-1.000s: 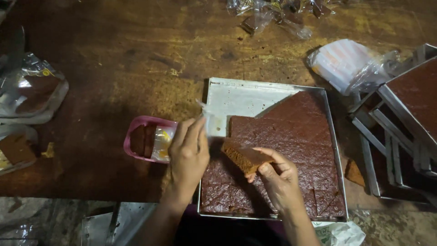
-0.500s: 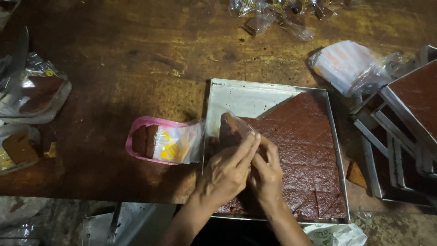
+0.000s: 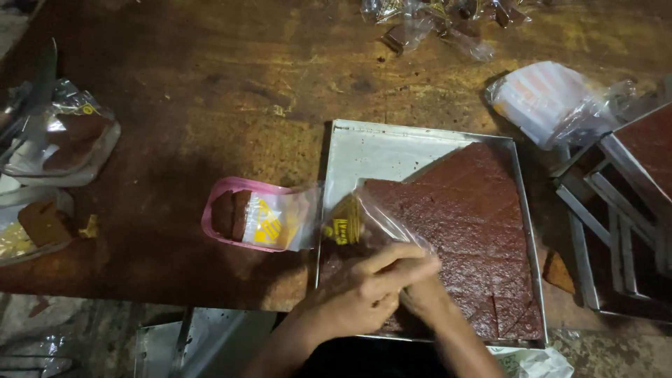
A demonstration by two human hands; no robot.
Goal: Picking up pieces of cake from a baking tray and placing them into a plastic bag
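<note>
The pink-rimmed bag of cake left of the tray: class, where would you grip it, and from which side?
Grip the pink-rimmed bag at its clear end by the metal tray, coming from above. It lies flat on the wooden table, so only the loose plastic can probably be pinched.

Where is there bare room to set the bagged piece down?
Free: the tabletop above the pink-rimmed bag, and the metal tray's bare upper-left corner. Crowded: stacked trays to the right, wrapped pieces along the left edge.

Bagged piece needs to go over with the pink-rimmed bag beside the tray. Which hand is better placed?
Left, probably. The left hand lies on top, gripping the clear bag, and sits nearer the pink-rimmed bag left of the tray. The right hand is tucked beneath it.
</note>
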